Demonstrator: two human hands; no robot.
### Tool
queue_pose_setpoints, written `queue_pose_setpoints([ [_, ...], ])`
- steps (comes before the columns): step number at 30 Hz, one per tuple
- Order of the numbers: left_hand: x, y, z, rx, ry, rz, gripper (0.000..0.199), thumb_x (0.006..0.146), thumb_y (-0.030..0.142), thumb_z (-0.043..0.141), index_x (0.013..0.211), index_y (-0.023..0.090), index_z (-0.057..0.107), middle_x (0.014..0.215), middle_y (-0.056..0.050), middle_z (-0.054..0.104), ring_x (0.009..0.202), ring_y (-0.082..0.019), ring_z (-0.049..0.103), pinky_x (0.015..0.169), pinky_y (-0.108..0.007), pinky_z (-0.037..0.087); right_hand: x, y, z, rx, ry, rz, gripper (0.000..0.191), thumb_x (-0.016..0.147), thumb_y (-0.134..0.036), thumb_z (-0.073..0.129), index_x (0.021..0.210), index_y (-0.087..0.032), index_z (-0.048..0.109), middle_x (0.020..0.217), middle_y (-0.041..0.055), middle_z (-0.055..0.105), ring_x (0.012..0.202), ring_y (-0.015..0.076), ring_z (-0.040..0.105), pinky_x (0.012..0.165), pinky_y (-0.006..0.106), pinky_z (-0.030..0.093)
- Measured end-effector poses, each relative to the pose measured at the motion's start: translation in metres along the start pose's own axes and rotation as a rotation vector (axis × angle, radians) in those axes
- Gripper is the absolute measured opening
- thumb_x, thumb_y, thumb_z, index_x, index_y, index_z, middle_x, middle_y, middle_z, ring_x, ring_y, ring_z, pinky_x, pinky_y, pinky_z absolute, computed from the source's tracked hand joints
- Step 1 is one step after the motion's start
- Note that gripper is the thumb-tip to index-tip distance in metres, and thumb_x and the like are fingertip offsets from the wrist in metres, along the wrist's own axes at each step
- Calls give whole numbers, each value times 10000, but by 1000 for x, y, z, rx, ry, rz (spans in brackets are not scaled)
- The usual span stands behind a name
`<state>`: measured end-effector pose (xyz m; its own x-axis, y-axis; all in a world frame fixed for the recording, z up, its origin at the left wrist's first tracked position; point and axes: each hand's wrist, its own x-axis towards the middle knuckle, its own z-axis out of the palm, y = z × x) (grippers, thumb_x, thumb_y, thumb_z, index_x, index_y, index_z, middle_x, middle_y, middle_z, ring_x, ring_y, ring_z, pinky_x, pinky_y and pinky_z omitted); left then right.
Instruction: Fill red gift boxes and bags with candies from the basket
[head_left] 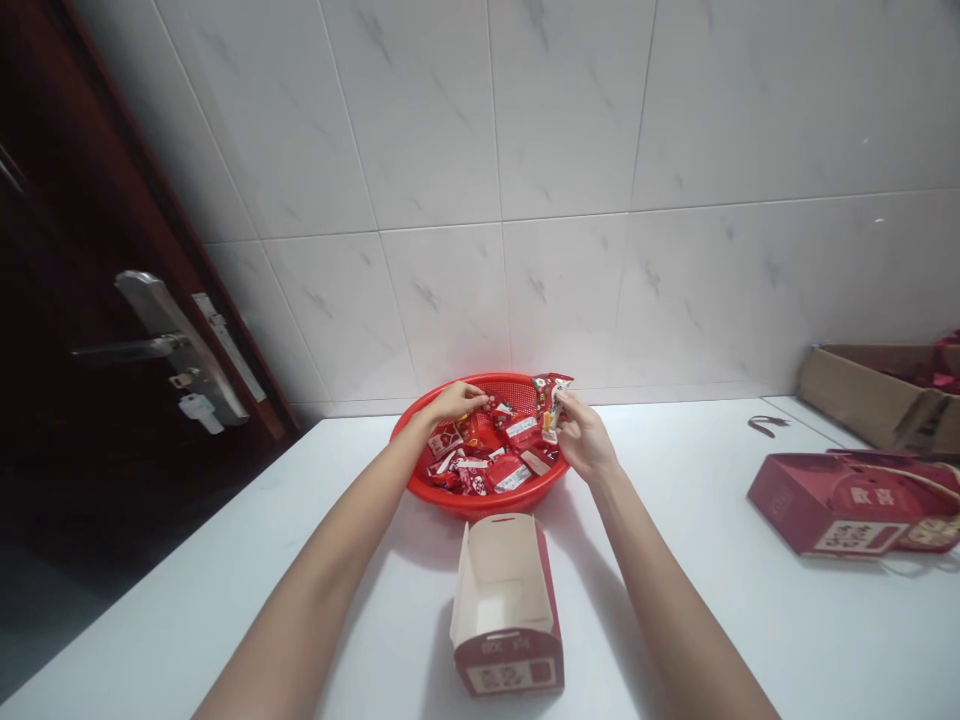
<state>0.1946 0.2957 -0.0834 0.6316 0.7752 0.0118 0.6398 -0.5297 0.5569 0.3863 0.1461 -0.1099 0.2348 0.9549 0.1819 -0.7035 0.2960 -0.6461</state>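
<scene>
A red plastic basket (465, 507) with a perforated wall holds several small wrapped snack packets (487, 440), mostly red. My right hand (586, 438) pinches a red and white snack packet (550, 400) upright at the basket's right rim. Over the back left of the basket is my left hand (459, 400), its fingers drawn together at a small reddish thing that I cannot make out. In front of the basket stands an open-topped paper box (510, 660), dark red outside and cream inside, with nothing visible in it.
Closed dark red gift boxes (817, 505) lie at the right on the white table (675, 480). Behind them stands a cardboard carton (862, 400) with red things inside. A dark strap (766, 425) lies nearby. A tiled wall borders the back; a door with a handle (142, 348) is left.
</scene>
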Motion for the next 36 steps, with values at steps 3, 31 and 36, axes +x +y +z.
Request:
queue_pose_setpoints([
  [3,-7,8,-4,-172,104,93,478,773,643,572,719,171,629,714,-41,632,696,-180,535,616,-274,417,1,0,-2,-11,-15,10,171,689,-260,840,771,-186,710,753,-13,733,684,131,659,632,227,523],
  [31,-198,106,0,-102,-63,231,379,928,516,533,796,208,709,1039,-52,653,965,-220,601,861,-346,489,-51,-61,43,-423,-434,-23,285,705,-386,839,910,-227,719,835,-2,698,751,152,646,680,281,532],
  [36,-221,108,18,6,-94,183,274,913,447,558,1006,264,740,1126,-50,655,1078,-286,580,943,-421,488,-74,-58,61,-562,-833,200,264,745,-321,824,928,-180,696,683,-40,597,514,87,517,476,229,438],
])
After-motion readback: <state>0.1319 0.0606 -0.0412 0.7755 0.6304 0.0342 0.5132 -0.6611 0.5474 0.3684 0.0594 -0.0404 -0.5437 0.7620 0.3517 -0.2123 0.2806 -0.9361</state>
